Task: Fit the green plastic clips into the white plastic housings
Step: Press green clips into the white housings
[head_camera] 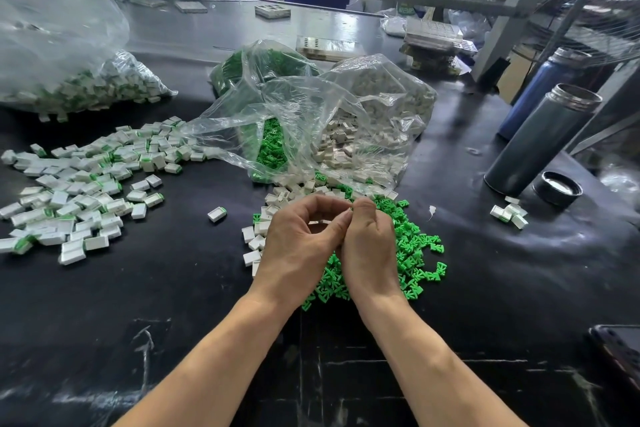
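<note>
Hands meet above the desk [173,288]: your left hand [298,246] and right hand [367,246] curl fingertip to fingertip, but what they pinch is hidden. Green clips [415,246] lie heaped beneath them, white housings [256,239] just left, finished pieces [79,191] far left.

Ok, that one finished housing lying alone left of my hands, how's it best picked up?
Pinch the lone housing across its two long white sides, coming from above with the left hand. It lies flat and apart from the piles, its green clip end pointing up-right, so those sides are free.
</note>
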A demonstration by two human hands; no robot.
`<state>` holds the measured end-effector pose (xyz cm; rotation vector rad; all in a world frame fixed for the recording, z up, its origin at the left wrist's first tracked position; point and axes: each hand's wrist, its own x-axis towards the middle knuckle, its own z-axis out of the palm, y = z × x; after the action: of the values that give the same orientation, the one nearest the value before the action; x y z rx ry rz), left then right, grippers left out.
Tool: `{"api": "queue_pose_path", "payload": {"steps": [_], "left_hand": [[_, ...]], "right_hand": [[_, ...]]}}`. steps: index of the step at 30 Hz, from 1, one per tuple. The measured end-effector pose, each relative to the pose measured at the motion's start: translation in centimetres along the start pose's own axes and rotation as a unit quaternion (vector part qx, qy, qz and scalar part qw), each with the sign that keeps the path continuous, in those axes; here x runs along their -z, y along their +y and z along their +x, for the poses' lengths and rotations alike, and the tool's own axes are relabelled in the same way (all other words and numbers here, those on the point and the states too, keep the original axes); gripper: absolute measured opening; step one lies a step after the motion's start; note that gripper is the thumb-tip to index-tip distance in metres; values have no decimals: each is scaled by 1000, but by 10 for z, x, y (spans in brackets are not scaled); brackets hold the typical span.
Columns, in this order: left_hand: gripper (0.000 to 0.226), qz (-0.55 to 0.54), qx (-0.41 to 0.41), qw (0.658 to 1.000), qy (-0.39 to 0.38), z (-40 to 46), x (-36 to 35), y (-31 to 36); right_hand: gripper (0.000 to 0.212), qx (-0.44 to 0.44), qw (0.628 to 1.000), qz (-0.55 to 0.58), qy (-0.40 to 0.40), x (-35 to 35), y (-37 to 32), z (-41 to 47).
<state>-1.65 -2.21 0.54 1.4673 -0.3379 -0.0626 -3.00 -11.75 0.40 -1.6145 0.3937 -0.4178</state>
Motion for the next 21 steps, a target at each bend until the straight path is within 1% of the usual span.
{"api": "queue_pose_path", "payload": {"steps": [5,11,17,21], "left_hand": [[6,-4,0,1000,4,0,1,0],[6,2,-1,1000,9,0,0,-1],[6,3,-3,1000,16,-1,-1,0],[5,1,-13,1000,18,-2,-1,1]], "right_hand": [[59,6,1000,-1,0,-1,1,1],[55,31,999,-1,-9,0,0,-1],[54,22,1000,-5,14,-1,0,-1],[57,20,1000,1,14,-1,1,0]]}}
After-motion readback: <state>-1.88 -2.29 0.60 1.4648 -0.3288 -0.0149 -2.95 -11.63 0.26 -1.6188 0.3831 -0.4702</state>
